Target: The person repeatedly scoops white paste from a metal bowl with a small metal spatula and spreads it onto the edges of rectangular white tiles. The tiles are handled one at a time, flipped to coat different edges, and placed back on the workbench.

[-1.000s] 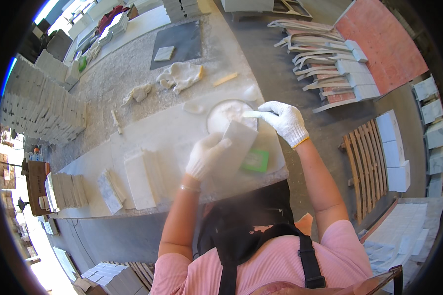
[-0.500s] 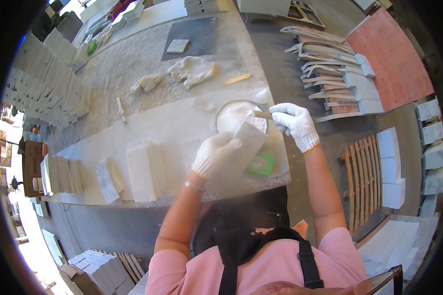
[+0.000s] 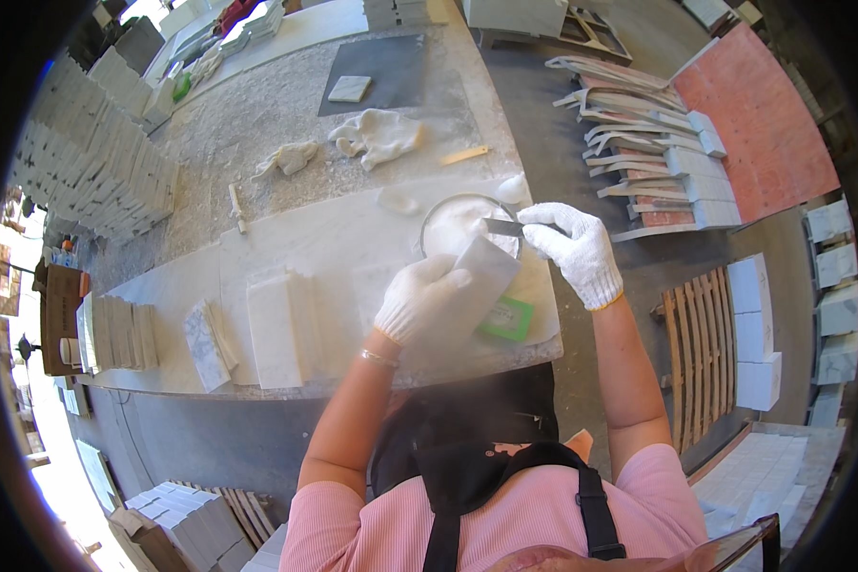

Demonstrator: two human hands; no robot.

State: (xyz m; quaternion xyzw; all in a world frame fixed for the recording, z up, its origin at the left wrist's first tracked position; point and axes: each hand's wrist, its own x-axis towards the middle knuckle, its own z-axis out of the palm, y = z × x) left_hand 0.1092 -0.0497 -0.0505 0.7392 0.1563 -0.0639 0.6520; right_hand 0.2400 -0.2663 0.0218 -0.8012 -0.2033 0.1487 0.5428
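My left hand (image 3: 412, 303), in a white knit glove, grips a white marble tile (image 3: 489, 271) tilted over the near rim of a round bowl (image 3: 424, 222). White powder or paste (image 3: 451, 225) fills the bowl; I cannot tell which. In my gloved right hand (image 3: 578, 255) is a putty knife (image 3: 502, 228), its flat grey blade pointing left over the bowl. White stuff sits at the blade's tip. The tile hides part of the bowl. A green card or packet (image 3: 507, 318) lies on the table by the tile's lower edge.
Marble tiles (image 3: 275, 329) stand in groups along the table's near edge, with tall stacks (image 3: 100, 153) at the far left. Beyond the bowl lie crumpled cloths (image 3: 379, 136), a yellowish stick (image 3: 464, 154) and a dark sheet (image 3: 391, 71). A wooden pallet (image 3: 701, 348) is to the right.
The putty knife has turned so its flat blade shows plainly over the bowl, and my right hand has shifted slightly. The left hand and tile hold nearly still.
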